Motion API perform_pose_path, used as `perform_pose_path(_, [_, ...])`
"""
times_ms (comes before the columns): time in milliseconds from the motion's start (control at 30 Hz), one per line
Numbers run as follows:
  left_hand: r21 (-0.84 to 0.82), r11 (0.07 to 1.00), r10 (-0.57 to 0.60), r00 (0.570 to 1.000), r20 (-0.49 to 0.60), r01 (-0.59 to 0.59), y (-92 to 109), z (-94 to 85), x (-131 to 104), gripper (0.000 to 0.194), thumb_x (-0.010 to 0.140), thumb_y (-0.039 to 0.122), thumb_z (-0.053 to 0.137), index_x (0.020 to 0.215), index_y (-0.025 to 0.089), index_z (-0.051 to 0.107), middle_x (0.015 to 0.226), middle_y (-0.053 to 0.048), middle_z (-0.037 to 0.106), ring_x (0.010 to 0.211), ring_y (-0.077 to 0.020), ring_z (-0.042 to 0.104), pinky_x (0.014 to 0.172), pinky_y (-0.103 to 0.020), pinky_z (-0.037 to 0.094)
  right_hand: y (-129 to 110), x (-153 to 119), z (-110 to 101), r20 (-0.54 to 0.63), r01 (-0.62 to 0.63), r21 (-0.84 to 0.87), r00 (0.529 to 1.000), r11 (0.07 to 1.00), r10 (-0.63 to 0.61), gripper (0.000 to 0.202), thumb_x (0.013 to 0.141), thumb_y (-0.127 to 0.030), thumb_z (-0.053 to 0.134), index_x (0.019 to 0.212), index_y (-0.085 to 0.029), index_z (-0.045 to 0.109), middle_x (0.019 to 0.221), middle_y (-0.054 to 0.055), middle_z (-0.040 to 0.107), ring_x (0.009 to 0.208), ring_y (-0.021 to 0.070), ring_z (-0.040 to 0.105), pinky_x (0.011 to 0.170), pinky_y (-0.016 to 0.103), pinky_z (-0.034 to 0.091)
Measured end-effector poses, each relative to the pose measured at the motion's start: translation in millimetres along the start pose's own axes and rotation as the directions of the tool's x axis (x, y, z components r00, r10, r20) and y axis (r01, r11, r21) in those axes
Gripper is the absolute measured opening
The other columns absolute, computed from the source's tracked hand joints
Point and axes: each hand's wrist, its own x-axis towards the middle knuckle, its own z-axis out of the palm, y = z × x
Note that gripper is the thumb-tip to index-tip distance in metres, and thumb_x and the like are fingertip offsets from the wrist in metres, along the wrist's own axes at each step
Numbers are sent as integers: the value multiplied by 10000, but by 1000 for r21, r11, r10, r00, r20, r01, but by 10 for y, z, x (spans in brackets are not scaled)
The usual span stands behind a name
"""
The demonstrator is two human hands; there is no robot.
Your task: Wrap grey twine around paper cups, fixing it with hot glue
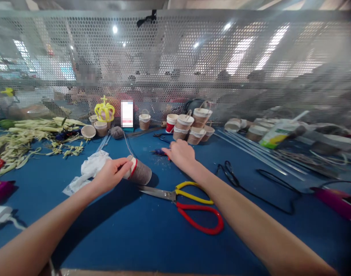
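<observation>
My left hand (113,174) grips a paper cup (141,172) by its white and red rim. The cup lies tilted sideways, wound with grey-brown yarn, and a strand runs from it back to a grey yarn ball (117,132). My right hand (181,155) reaches forward over the table, thumb apart from the other fingers, which are partly hidden. Just under and beside its thumb lies a small blue and red tool (159,152). Large scissors (171,194) with one yellow and one red handle rest open between my forearms. Crumpled white fabric (93,165) sits behind my left hand.
Several yarn-wrapped cups (183,122) stand at the back, beside pliers (162,136). Pale husk strips (23,138) and a yellow crown (104,111) are at left. Clear rods (256,153) and a black cable (264,197) lie right. A perforated metal screen (175,57) closes the back.
</observation>
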Motion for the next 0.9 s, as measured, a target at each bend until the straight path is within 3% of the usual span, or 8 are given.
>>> perform_pose_path(67, [2,1000,8,1000,6,-8,12,-4,-2,350,859,342,341,688,129,561,584,15,503,560,-104,409,520,-203,335,-194,-12,102,106,42,46,993,998,-47,365,716,-443,614,487,-164,559,671,81,630,813,217,582,653,265,421])
perform_pose_path(167, [0,1000,21,1000,10,-21,24,-8,-4,341,862,337,342,682,133,548,572,23,483,552,-99,387,516,-202,330,-444,-24,315,323,52,180,940,982,-109,483,768,-576,459,600,-168,656,750,60,678,756,180,600,673,274,432])
perform_pose_path(233, [-2,1000,28,1000,6,-28,25,-8,-5,338,861,329,344,649,138,526,558,30,457,543,-95,368,511,-201,324,-542,-27,453,432,29,270,889,962,-148,516,784,-584,419,640,-160,675,737,60,687,705,165,606,647,274,449])
perform_pose_path(300, [-2,1000,27,1000,0,-27,22,-5,-3,329,853,322,353,623,141,501,551,34,430,539,-94,352,509,-204,314,-584,-23,551,473,9,362,860,932,-192,410,778,-513,490,700,-160,683,754,51,692,700,150,609,644,259,458])
perform_pose_path(433, [-38,999,6,1000,8,-5,16,0,7,317,852,322,347,617,149,470,553,44,380,537,-91,328,508,-205,291,-564,-4,579,359,16,519,903,855,-235,213,755,-351,565,755,-159,659,877,46,674,777,110,587,703,216,441])
perform_pose_path(567, [-84,996,-26,999,24,28,13,-4,16,322,859,328,333,611,156,445,556,47,356,533,-90,308,507,-208,279,-514,-30,438,226,53,587,948,808,-226,258,767,-386,528,713,-158,634,817,38,640,708,88,538,609,197,415])
perform_pose_path(700, [-89,994,-56,998,34,59,4,-2,19,320,862,340,319,618,161,425,563,47,357,533,-90,307,501,-212,267,-488,-120,298,187,76,597,955,798,-231,278,748,-416,538,708,-159,636,634,-11,564,522,67,436,478,206,343])
perform_pose_path(900, [-52,997,-55,998,43,57,6,13,16,317,854,338,322,595,167,389,544,53,341,520,-88,310,489,-211,254,-507,-216,264,149,133,562,955,817,-258,270,748,-393,552,698,-143,642,586,-27,530,503,61,414,467,214,311])
